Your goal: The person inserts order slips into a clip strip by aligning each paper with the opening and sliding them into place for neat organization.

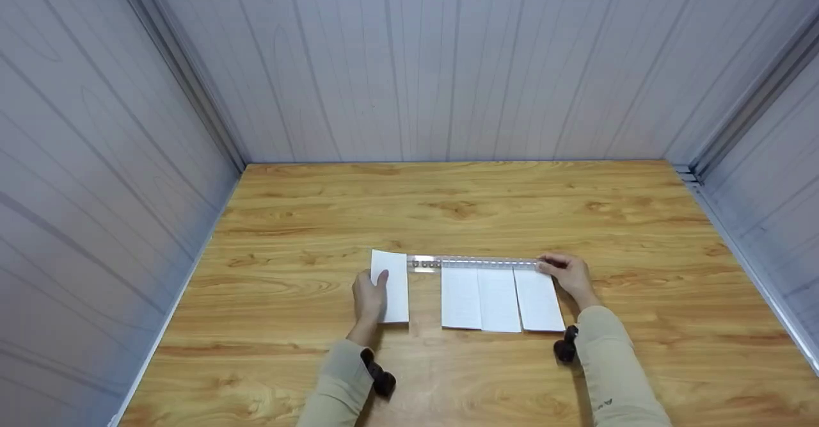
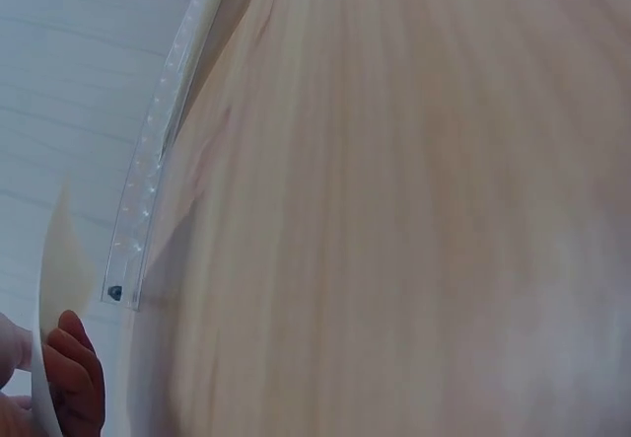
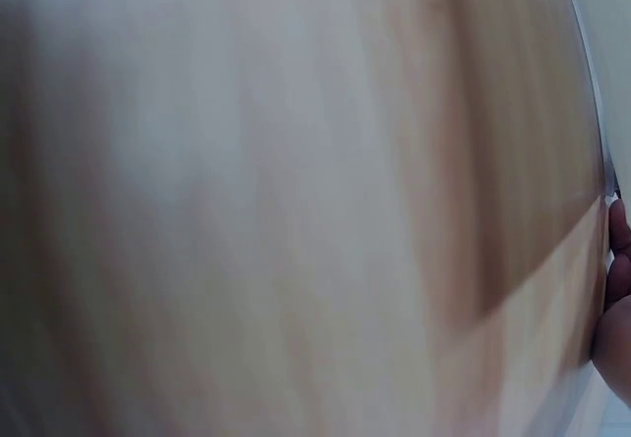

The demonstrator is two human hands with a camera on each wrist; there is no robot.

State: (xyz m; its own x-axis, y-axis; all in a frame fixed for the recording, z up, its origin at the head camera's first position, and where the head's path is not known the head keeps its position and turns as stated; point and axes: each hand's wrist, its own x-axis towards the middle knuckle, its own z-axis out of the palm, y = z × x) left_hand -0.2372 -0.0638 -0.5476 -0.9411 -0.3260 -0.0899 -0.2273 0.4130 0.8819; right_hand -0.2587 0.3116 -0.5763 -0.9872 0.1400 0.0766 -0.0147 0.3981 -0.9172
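Note:
In the head view my left hand [image 1: 369, 296] pinches a white folded paper [image 1: 391, 289], thumb in front and fingers behind. The left wrist view shows the same paper [image 2: 61, 269] edge-on between thumb and fingers. A clear plastic ruler-like strip [image 1: 425, 263] runs rightward from beside this paper. My right hand [image 1: 571, 278] pinches the strip's right end by the top corner of a white paper [image 1: 539, 302]. Two more white papers [image 1: 461, 299] sit left of that one, their tops along the strip. In the left wrist view the strip [image 2: 148, 171] is raised off the table.
The wood-grain table [image 1: 448, 209] meets a pale panelled wall [image 1: 422, 62] at the back, with side walls left [image 1: 77, 190] and right [image 1: 780, 158]. A black wrist camera [image 1: 382, 381] is on the left sleeve and another [image 1: 565, 347] on the right.

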